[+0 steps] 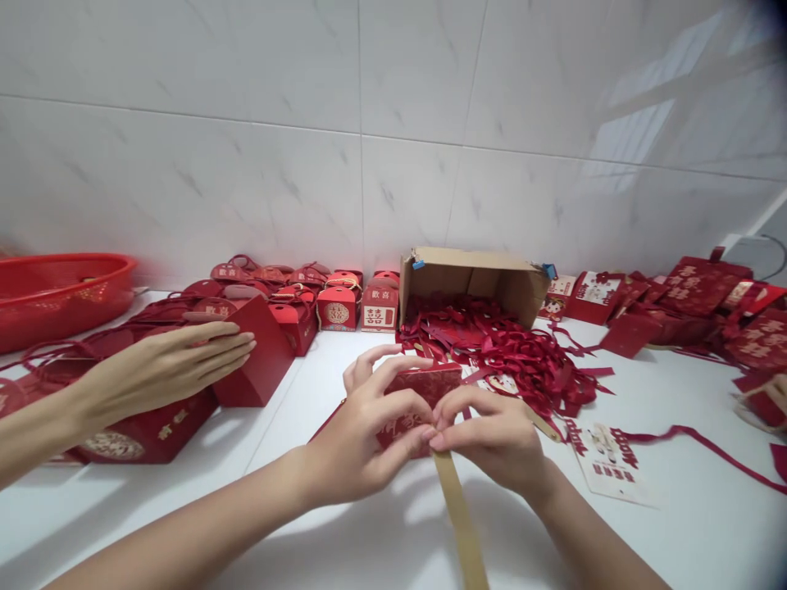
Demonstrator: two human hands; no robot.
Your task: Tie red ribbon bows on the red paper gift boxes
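A small red box [402,422] with pale lettering stands on the white table in front of me. My left hand [381,418] wraps round its left side, thumb and index finger pinched at its front. Against those fingertips, my right hand [489,434] pinches a gold ribbon [458,520], which hangs down toward the table's near edge. The fingers hide where the ribbon meets the box.
Another person's hand [178,360] touches red boxes [255,360] at left. Behind is a cardboard box [473,262] spilling red ribbons [522,352]. A printed card [608,463] lies right, near more red packets [701,283]. A red basin [61,303] stands far left.
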